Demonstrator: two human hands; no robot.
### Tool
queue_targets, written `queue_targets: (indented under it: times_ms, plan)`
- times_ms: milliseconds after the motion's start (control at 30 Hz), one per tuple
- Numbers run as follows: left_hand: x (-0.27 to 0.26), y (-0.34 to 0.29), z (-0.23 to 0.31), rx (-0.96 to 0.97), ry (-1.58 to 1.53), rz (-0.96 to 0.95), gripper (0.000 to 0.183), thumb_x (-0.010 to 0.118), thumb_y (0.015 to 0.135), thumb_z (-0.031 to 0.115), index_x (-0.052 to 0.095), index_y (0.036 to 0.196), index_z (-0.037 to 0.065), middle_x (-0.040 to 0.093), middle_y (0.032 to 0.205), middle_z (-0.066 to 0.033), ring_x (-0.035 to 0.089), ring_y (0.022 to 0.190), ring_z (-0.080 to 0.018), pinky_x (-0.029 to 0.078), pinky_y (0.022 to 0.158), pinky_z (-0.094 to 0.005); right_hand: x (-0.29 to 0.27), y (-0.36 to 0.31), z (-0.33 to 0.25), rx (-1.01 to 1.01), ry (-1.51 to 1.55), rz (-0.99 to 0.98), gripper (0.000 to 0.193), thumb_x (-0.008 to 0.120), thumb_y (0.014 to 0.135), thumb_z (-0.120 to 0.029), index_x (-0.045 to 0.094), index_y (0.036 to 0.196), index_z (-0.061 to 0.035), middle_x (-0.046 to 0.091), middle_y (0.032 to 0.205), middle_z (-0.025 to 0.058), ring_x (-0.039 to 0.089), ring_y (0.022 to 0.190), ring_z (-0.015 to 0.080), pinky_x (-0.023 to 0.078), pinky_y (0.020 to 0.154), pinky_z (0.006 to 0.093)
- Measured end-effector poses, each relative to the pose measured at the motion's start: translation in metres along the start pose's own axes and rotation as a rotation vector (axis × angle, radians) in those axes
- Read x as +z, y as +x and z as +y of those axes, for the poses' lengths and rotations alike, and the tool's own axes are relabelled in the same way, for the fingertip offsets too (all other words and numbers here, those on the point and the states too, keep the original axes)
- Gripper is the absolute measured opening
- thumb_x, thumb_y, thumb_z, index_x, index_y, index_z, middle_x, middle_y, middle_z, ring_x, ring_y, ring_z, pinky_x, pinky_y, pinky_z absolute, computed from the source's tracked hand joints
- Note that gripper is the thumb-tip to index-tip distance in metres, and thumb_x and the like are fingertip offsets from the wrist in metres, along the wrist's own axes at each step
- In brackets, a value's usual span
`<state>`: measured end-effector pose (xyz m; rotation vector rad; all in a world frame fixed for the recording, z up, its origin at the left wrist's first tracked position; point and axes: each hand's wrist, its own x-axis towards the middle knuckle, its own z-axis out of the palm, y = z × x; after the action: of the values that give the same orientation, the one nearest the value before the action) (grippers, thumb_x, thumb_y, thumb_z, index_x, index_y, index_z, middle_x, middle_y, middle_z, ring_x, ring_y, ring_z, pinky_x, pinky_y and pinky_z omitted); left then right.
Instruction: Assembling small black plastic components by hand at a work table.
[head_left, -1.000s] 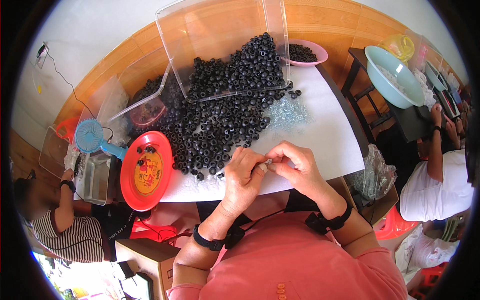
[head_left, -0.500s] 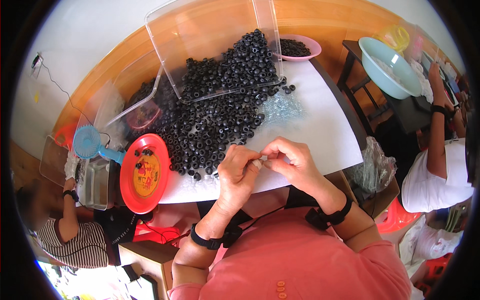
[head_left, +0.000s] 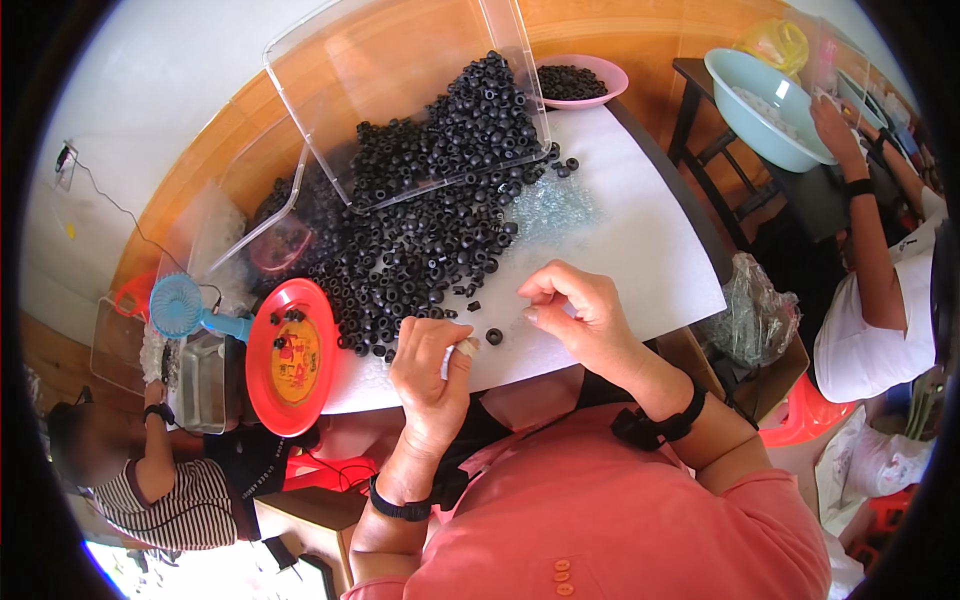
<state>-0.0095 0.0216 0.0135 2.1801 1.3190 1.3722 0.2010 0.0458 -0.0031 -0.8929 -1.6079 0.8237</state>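
My left hand (head_left: pixel 432 372) is at the near edge of a heap of black ring-shaped plastic pieces (head_left: pixel 410 270). Its thumb and forefinger are curled nearly together, and a pale wrap shows near the fingertip. Whatever may be between them is too small to make out. A single black ring (head_left: pixel 493 337) lies on the white table covering (head_left: pixel 650 240) just right of those fingertips. My right hand (head_left: pixel 578 312) hovers over the covering, its thumb and forefinger tips apart. Beyond it lies a patch of small clear pieces (head_left: pixel 552 212).
A clear plastic bin (head_left: pixel 300 125) tips its black pieces onto the table. Left are a red plate (head_left: pixel 262 385) and a blue fan (head_left: pixel 178 303); a pink bowl (head_left: pixel 622 78) stands at the back. People work on both sides, one by a pale blue basin (head_left: pixel 735 105).
My hands, together half a second ago, have parted. The left has moved left and nearer me; the right has shifted slightly right. A black ring now shows on the covering between them.
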Motion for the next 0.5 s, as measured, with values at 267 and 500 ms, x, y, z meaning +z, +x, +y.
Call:
queue_targets:
  times_ms: [267, 500]
  plan:
    - [0.015, 0.008, 0.011, 0.217, 0.25, -0.169, 0.02, 0.069, 0.07, -0.006, 0.066, 0.089, 0.001, 0.059, 0.089, -0.0109, 0.056, 0.081, -0.0304, 0.049, 0.068, -0.0407, 0.012, 0.004, -0.006, -0.354, -0.642, 0.078, 0.022, 0.07, 0.07, 0.004, 0.064, 0.087, -0.007, 0.057, 0.081, 0.0057, 0.057, 0.074, 0.0282, 0.045, 0.065, 0.0401]
    - [0.01, 0.01, 0.004, 0.259, 0.333, -0.208, 0.025, 0.067, 0.067, -0.008, 0.066, 0.091, 0.0, 0.058, 0.089, -0.0112, 0.056, 0.082, -0.0308, 0.051, 0.066, -0.04, 0.01, 0.002, -0.004, -0.421, -0.868, -0.138, 0.013, 0.068, 0.073, -0.006, 0.067, 0.085, -0.0083, 0.057, 0.088, 0.0047, 0.055, 0.087, 0.0255, 0.043, 0.076, 0.0391]
